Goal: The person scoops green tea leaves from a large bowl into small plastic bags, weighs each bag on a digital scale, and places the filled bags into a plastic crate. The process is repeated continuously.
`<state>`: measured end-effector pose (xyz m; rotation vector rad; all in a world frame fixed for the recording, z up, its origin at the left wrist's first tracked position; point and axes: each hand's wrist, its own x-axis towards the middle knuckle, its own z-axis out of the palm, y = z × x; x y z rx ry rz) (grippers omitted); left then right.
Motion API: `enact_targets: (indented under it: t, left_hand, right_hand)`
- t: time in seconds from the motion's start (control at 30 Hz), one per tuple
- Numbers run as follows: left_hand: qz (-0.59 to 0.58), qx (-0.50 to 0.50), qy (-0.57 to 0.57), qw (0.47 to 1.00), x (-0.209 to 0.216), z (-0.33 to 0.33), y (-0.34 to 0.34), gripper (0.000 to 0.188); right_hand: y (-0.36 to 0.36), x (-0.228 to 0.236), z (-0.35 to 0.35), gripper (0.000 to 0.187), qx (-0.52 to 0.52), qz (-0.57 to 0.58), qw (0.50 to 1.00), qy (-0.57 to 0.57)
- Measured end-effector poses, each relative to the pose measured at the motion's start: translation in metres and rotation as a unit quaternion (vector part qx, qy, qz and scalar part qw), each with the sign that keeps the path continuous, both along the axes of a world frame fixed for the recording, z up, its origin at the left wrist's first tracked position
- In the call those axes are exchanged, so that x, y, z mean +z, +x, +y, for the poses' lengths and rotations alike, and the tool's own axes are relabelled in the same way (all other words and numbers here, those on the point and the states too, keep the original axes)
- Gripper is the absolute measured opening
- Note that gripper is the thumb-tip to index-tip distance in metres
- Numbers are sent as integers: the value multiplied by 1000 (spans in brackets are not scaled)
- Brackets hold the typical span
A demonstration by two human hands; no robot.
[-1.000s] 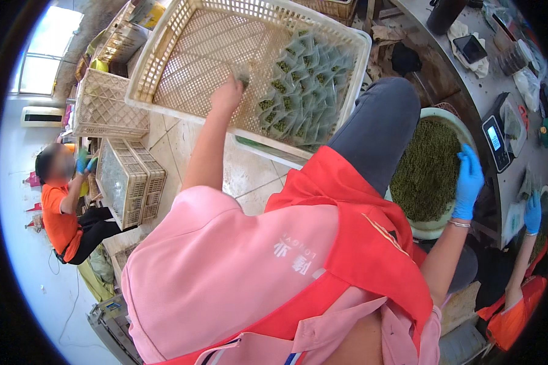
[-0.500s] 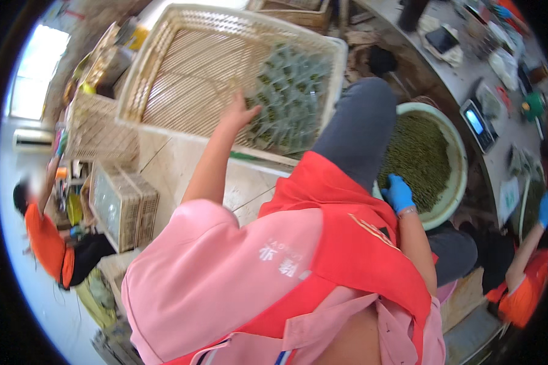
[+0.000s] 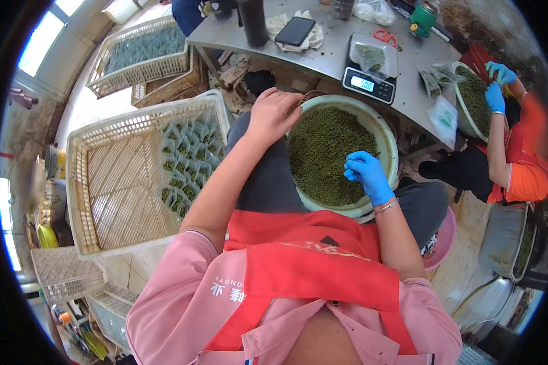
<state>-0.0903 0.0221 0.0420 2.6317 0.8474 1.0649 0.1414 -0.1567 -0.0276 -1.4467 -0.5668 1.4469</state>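
Observation:
Between my legs stands a round pale-green basin (image 3: 392,141) holding a heap of small green granules, which look like rolled tea leaves (image 3: 326,152). Above the heap, on its right side, is my right hand (image 3: 366,175) in a blue glove, fingertips pressed together; what they hold, if anything, is hidden. My bare left hand (image 3: 275,114) is at the basin's far left rim, over my knee, fingers loosely bent and nothing visible in them. To my left, a cream plastic crate (image 3: 79,182) has upright clear bags (image 3: 189,161), partly filled with green, along its right side.
On the metal table (image 3: 323,52) ahead, a digital scale (image 3: 369,82) carries a clear bag of green leaves (image 3: 371,58). A phone (image 3: 295,30) and red scissors (image 3: 386,38) lie nearby. At right, a co-worker in orange (image 3: 526,164) handles another basin (image 3: 469,115). A pink basin (image 3: 441,240) is low beside me.
My view has swung toward the table. My left hand has moved from the bags in the crate to the basin's rim. My right hand has risen off the heap, fingers together.

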Motion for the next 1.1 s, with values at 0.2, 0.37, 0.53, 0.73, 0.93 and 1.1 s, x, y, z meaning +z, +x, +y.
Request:
enact_targets:
  t: [0.2,0.37,0.53,0.73,0.93,1.1]
  left_hand:
    - [7,53,-163,985,-53,22,43,20]
    - [101,26,-175,979,-38,14,38,25]
    - [86,26,-173,981,-38,17,40,21]
    - [66,4,-182,981,-43,13,43,18]
    - [72,15,-196,978,-39,11,43,18]
    - [82,1,-199,977,-44,11,40,19]
  right_hand:
    - [42,42,89,9,-190,209,938,201]
    - [54,43,115,20,-198,205,941,184]
    - [-11,-36,33,23,95,-124,986,-60]
    - [-77,-100,1,28,335,-516,784,-80]
    - [-66,-107,-6,12,251,-308,917,-29]
    - [-19,-47,6,12,57,-31,996,-56]
